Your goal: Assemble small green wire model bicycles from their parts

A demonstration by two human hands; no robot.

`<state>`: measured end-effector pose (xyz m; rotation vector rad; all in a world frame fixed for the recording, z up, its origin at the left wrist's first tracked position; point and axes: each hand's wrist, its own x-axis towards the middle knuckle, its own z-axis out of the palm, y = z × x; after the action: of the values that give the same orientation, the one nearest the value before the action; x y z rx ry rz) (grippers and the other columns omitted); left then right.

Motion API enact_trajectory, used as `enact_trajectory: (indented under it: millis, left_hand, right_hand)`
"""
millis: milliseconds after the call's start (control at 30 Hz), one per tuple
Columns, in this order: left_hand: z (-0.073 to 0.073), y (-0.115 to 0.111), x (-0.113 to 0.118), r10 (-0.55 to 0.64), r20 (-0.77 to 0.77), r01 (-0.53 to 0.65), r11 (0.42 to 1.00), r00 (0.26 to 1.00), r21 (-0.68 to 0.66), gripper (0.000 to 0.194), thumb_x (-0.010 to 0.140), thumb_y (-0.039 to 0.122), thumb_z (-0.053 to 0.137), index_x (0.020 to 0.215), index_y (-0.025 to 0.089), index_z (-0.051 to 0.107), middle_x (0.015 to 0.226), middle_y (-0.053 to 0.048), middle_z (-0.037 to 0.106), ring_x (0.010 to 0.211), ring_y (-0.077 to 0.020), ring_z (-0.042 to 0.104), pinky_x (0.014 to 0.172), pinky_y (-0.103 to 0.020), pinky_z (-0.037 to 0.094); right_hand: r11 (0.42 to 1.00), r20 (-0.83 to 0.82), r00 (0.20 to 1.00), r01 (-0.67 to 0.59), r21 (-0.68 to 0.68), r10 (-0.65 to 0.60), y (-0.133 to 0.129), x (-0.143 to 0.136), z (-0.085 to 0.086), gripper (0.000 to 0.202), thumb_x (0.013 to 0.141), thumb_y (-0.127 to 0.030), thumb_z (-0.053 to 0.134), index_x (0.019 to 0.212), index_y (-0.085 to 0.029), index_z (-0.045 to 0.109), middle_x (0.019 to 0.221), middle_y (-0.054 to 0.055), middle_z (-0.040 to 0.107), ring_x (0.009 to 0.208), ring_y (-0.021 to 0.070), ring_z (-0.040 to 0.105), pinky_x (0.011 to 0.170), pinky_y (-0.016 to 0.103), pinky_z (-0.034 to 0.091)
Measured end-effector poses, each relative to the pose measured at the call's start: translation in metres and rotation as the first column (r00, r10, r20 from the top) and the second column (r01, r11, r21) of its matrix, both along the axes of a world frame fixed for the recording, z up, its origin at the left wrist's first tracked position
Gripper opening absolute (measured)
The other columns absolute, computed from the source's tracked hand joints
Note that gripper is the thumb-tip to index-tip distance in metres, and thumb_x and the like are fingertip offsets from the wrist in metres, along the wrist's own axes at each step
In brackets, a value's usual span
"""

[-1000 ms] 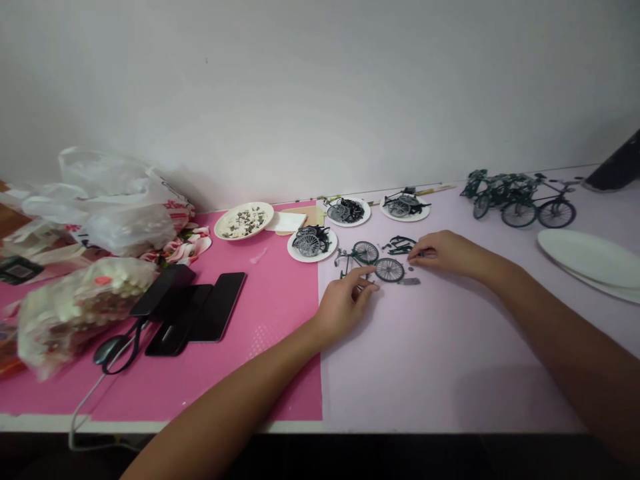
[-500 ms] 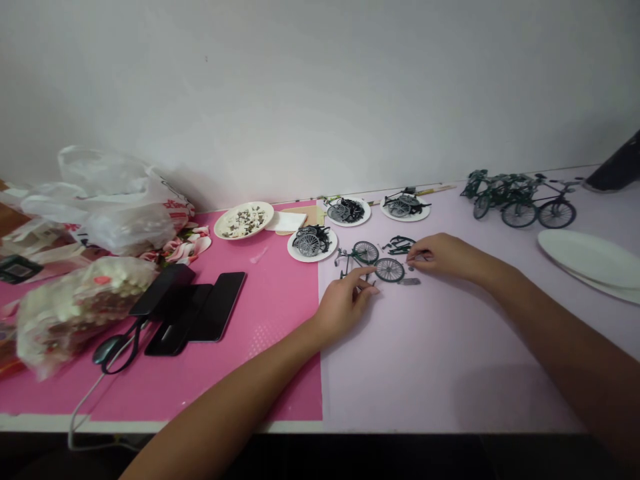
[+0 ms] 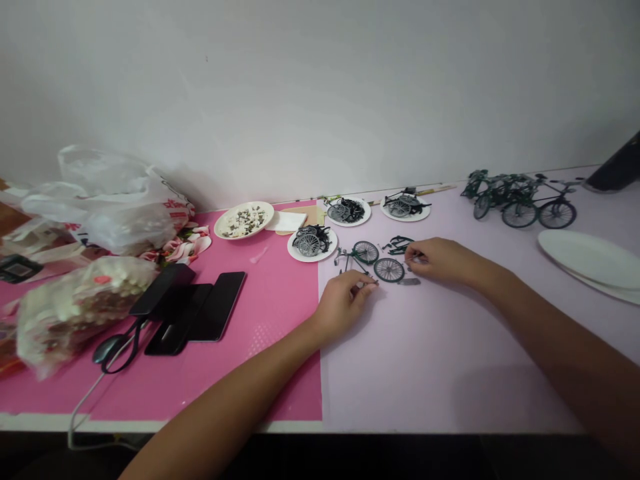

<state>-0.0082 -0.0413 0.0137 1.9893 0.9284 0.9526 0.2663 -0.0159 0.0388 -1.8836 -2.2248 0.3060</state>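
My left hand [image 3: 347, 301] is closed, thumb and forefinger pinching a small dark part [image 3: 375, 283] just above the lilac surface. My right hand [image 3: 431, 259] also pinches, its fingertips low among small parts; what it grips is too small to make out. Between the hands lie a loose model bicycle wheel [image 3: 389, 269] and a green model bicycle frame [image 3: 353, 259] with another wheel [image 3: 366, 252] beside it. A second green frame piece [image 3: 399, 245] rests beyond my right fingertips. Close to the loose wheel is a flat grey piece [image 3: 410, 282].
Plates of model parts [image 3: 334, 249] [image 3: 369, 215] [image 3: 427, 211] and a bowl of small pieces [image 3: 220, 228] stand toward the wall. Assembled model bicycles [image 3: 520, 203] and stacked white plates [image 3: 590, 257] are right. Left lie phones [image 3: 217, 307] and plastic bags [image 3: 107, 213].
My left forefinger has drawn back from the loose wheel toward my thumb, and the dark part shows between them. My right hand has shifted slightly left and down.
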Motion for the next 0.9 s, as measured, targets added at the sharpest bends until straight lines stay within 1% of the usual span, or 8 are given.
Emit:
enact_trajectory:
  millis: [100, 167, 300, 400, 467, 633, 800, 900]
  left_hand:
    - [0.001, 0.0, -0.001, 0.076, 0.044, -0.079, 0.995, 0.996, 0.06, 0.019, 0.098, 0.033, 0.064, 0.095, 0.02, 0.077, 0.092, -0.008, 0.077, 0.08, -0.0194, 0.064, 0.07, -0.029, 0.047]
    - [0.002, 0.001, -0.001, 0.117, 0.082, -0.122, 0.991, 0.99, 0.063, 0.019, 0.097, 0.035, 0.066, 0.093, 0.02, 0.078, 0.088, -0.007, 0.077, 0.084, -0.0209, 0.065, 0.072, -0.029, 0.048]
    - [0.005, 0.002, -0.002, 0.148, 0.181, -0.138, 0.988, 0.972, -0.066, 0.02, 0.097, 0.035, 0.066, 0.092, 0.019, 0.078, 0.096, -0.007, 0.079, 0.09, -0.0203, 0.069, 0.078, -0.029, 0.052]
    - [0.003, 0.004, 0.0, 0.184, 0.266, -0.138, 0.974, 0.946, -0.181, 0.025, 0.096, 0.04, 0.068, 0.092, 0.016, 0.077, 0.094, -0.007, 0.078, 0.086, -0.0185, 0.07, 0.077, -0.028, 0.053]
    - [0.001, 0.006, 0.001, 0.206, 0.332, -0.12, 0.958, 0.921, -0.261, 0.031, 0.094, 0.045, 0.071, 0.094, 0.015, 0.075, 0.093, -0.008, 0.078, 0.081, -0.0169, 0.07, 0.075, -0.028, 0.055]
    - [-0.002, 0.009, 0.006, 0.23, 0.463, 0.021, 0.88, 0.856, -0.475, 0.047, 0.083, 0.057, 0.08, 0.091, 0.014, 0.066, 0.096, -0.012, 0.078, 0.077, -0.018, 0.074, 0.068, -0.028, 0.059]
    - [0.001, 0.011, 0.006, 0.243, 0.489, 0.071, 0.84, 0.838, -0.538, 0.055, 0.076, 0.063, 0.083, 0.091, 0.014, 0.062, 0.091, -0.011, 0.078, 0.074, -0.0187, 0.076, 0.06, -0.025, 0.058]
    - [0.002, 0.011, 0.004, 0.237, 0.471, 0.077, 0.829, 0.85, -0.555, 0.057, 0.075, 0.065, 0.083, 0.092, 0.014, 0.063, 0.092, -0.011, 0.078, 0.072, -0.019, 0.077, 0.052, -0.022, 0.052]
  right_hand:
    - [1.0, -0.01, 1.0, 0.0, -0.005, 0.0, 0.0, -0.001, 0.001, 0.012, 0.086, -0.032, 0.06, 0.088, -0.026, 0.07, 0.082, 0.004, 0.074, 0.067, 0.0224, 0.065, 0.058, 0.031, 0.04]
    - [1.0, -0.026, 1.0, 0.005, 0.011, -0.004, 0.0, -0.002, 0.002, 0.011, 0.088, -0.032, 0.058, 0.09, -0.026, 0.066, 0.081, 0.004, 0.072, 0.065, 0.0214, 0.062, 0.057, 0.03, 0.039]
    - [1.0, -0.108, 0.994, 0.009, 0.029, -0.006, -0.002, -0.006, 0.004, 0.012, 0.095, -0.036, 0.053, 0.096, -0.026, 0.061, 0.079, 0.002, 0.07, 0.063, 0.0209, 0.06, 0.058, 0.03, 0.04]
    - [0.999, -0.187, 0.982, -0.028, 0.032, 0.034, -0.007, -0.014, 0.003, 0.017, 0.101, -0.04, 0.049, 0.1, -0.026, 0.058, 0.084, 0.003, 0.071, 0.066, 0.0212, 0.062, 0.061, 0.03, 0.042]
    - [0.997, -0.232, 0.97, -0.058, 0.042, 0.066, -0.012, -0.022, 0.002, 0.02, 0.103, -0.043, 0.046, 0.102, -0.026, 0.057, 0.086, 0.004, 0.071, 0.066, 0.0212, 0.062, 0.061, 0.031, 0.043]
    - [0.985, -0.269, 0.949, -0.148, 0.086, 0.166, -0.02, -0.044, -0.002, 0.023, 0.107, -0.042, 0.039, 0.102, -0.025, 0.054, 0.092, 0.005, 0.068, 0.075, 0.0222, 0.062, 0.067, 0.032, 0.044]
    - [0.974, -0.347, 0.914, -0.163, 0.155, 0.208, -0.021, -0.057, -0.011, 0.021, 0.107, -0.041, 0.041, 0.104, -0.024, 0.053, 0.094, 0.006, 0.066, 0.077, 0.0222, 0.06, 0.068, 0.033, 0.045]
    - [0.966, -0.363, 0.904, -0.162, 0.202, 0.228, -0.02, -0.06, -0.015, 0.02, 0.107, -0.039, 0.042, 0.106, -0.024, 0.055, 0.097, 0.007, 0.066, 0.08, 0.023, 0.061, 0.071, 0.034, 0.046]
